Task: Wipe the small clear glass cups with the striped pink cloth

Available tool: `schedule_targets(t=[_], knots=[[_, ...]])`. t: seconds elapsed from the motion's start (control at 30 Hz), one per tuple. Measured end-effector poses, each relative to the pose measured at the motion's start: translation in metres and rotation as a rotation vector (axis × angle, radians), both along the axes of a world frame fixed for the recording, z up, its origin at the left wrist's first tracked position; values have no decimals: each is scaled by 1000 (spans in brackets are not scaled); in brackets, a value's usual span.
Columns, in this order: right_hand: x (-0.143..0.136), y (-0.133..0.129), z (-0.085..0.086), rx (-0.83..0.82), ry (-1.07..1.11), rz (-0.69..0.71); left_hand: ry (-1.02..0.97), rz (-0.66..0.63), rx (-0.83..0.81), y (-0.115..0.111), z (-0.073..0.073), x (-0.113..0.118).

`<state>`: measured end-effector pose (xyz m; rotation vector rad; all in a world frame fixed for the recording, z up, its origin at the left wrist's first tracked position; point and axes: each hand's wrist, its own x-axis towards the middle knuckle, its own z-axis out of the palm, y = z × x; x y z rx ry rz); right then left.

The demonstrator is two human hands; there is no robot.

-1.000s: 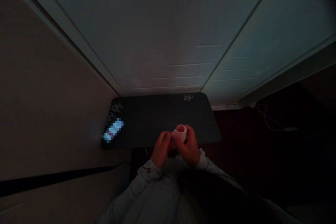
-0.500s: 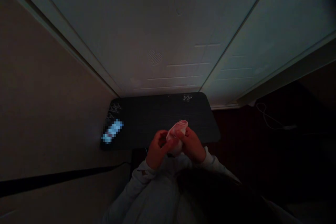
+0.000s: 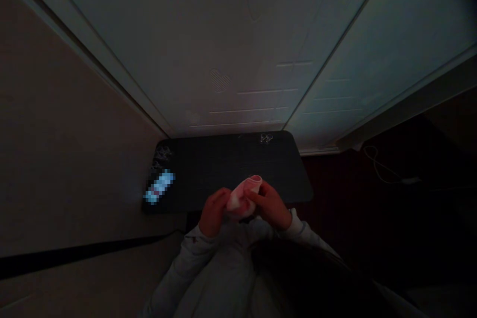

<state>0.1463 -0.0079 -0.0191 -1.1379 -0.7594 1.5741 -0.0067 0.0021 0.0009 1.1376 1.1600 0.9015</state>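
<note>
Head view: one left hand, one right hand, curled, hold one pink cloth.

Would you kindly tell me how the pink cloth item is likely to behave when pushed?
The pink cloth item will probably flop, given its creased, uneven shape. Its thin-looking rim suggests it is light and may fold in easily.

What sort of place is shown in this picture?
Probably a dim room in a home: a low dark table stands by pale panels with heart designs, and a white cable lies off to the right.
</note>
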Motion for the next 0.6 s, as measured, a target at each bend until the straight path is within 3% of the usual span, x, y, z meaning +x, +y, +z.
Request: schedule_targets(t=[0.07, 0.2, 0.3, 0.4, 0.6], knots=[[0, 1, -2, 48, -35, -5, 15, -56, 3, -1, 2, 3], [-1, 0, 3, 144, -117, -40, -35, -1, -64, -2, -3, 12], [-3, -2, 10, 184, -145, -42, -87, -61, -94, -4, -9, 16], [-3, -3, 12, 187, -135, -18, -32, -154, -117, -4, -10, 15], [2, -8, 12, 191, -45, 65, 82, -171, -79, -2, -9, 10]])
